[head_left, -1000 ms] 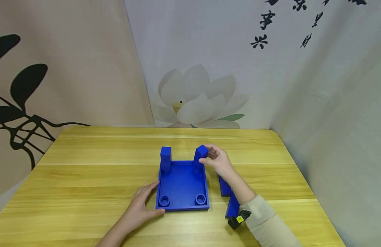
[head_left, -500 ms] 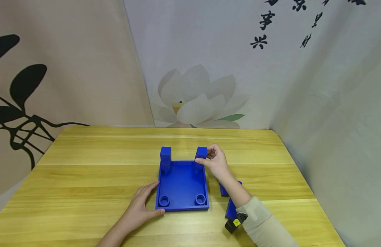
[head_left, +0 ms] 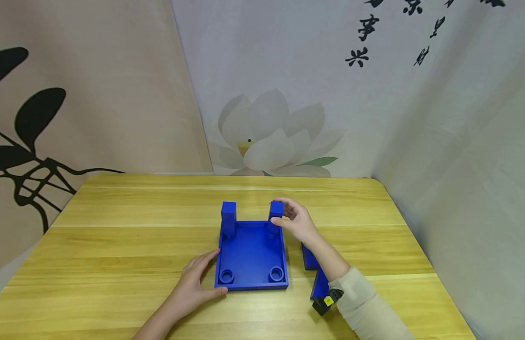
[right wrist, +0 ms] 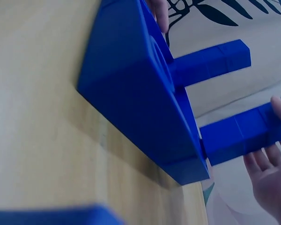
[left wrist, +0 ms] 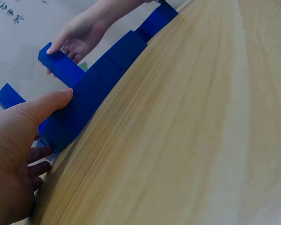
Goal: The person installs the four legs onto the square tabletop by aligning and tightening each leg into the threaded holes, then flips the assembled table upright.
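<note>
A: What are the hands doing?

B: The right hand (head_left: 299,224) is pinching the right blue post (head_left: 276,210) near its top, with the thumb pressing the near side and the fingers bending round the back. The left hand (head_left: 194,283) is holding the blue tray (head_left: 249,255) by its near left corner. Its thumb and fingers are spreading wide, the thumb touching the near side and the fingers touching the left side.

A: Are all the cameras seeing the same stuff?

B: No! In the head view, the post is hiding some right fingertips. The right wrist view is showing those fingers curling against it, and a thinner bit peeking out at the post's foot, by the tray's far right corner. Only the head view is showing the whole tray floor, with a left cup (head_left: 226,282) and a right cup (head_left: 276,281) sitting in the near corners.

A: Is anything changing?

B: A second ago the right post was leaning right and twisting. Now it is standing straight. The tray and left hand are staying put.

A: What else are you seeing?

B: The left blue post (head_left: 228,217) is standing in the far left corner. Right of the tray, two blue pieces (head_left: 310,257) are lying on the table (head_left: 117,264), partly hiding under the right arm.
</note>
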Tool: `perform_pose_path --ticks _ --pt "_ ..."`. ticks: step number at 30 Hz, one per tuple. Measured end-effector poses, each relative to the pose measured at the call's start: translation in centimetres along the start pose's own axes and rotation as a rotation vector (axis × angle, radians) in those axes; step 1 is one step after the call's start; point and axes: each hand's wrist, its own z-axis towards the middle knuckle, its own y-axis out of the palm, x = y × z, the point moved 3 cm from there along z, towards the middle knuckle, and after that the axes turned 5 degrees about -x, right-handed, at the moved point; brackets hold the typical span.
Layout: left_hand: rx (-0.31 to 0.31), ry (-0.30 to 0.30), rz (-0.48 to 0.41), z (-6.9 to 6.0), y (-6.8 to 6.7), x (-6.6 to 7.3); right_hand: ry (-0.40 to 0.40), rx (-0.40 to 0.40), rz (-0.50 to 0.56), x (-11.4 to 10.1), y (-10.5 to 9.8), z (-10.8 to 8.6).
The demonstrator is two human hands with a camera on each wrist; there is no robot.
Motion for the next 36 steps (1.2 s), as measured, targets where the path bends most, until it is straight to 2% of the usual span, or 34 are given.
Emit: perform_pose_path --ticks 4,7,12,18,24,27,34,36 --pt "-0.008 -0.013 -0.003 0.0 0.0 -0.1 -0.065 -0.118 0.035 1.6 -0.7 0.6" --pt "-0.010 -0.019 -0.003 0.0 0.0 -0.2 -0.087 -0.193 0.065 1.9 -1.1 0.8" --pt "-0.005 -0.016 0.004 -0.1 0.0 -0.2 -0.085 -0.254 0.093 1.9 -1.3 0.8" --pt "-0.004 -0.012 0.000 -0.1 0.0 -0.2 -0.050 -0.232 0.099 2.2 -1.5 0.7" --pt "-0.008 -0.019 0.002 -0.1 0.1 -0.2 -0.017 -0.182 0.051 2.3 -1.6 0.6" --pt "-0.006 -0.022 0.003 -0.1 0.0 -0.1 -0.004 -0.159 0.043 1.9 -1.4 0.4" --pt "-0.011 -0.027 0.005 -0.1 0.0 -0.1 0.046 -0.097 -0.003 -0.7 -0.9 -0.3" --pt "-0.015 -0.033 0.007 -0.1 0.1 -0.1 0.071 -0.069 0.000 -0.2 -1.0 -0.3"
